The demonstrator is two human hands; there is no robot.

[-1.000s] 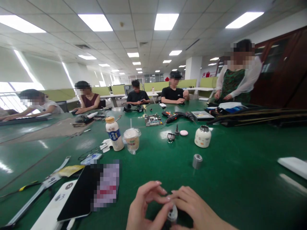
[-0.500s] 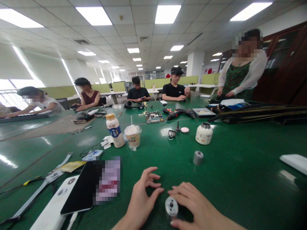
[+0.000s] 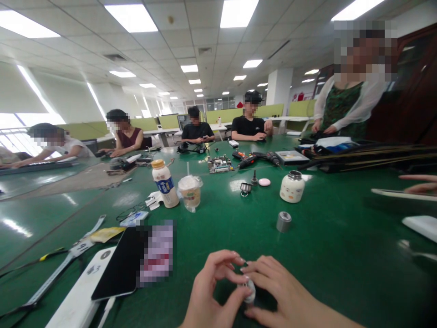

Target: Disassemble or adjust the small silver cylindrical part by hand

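Low in the head view, a small silvery metal cylinder (image 3: 251,294) stands between my two hands. My right hand (image 3: 278,291) is curled around its right side, thumb low and fingers beyond it. My left hand (image 3: 218,287) has its thumb and forefinger closed at the cylinder's top, covering part of it. Whether a smaller part sits between those fingertips, I cannot tell. A second, similar metal cylinder (image 3: 283,222) stands on the green table (image 3: 327,255) ahead and to the right.
A cream jar (image 3: 292,187), a bottle (image 3: 165,184) and a lidded cup (image 3: 190,193) stand farther off. At left lie a black tablet (image 3: 119,264) and a wrench-like tool (image 3: 64,262). Another person's hand (image 3: 419,183) holds a flat pale object at right. Several people sit or stand beyond.
My left hand has moved right and closed its thumb and forefinger at the cylinder's top. Another person's hand with a flat object has come in at the right edge.
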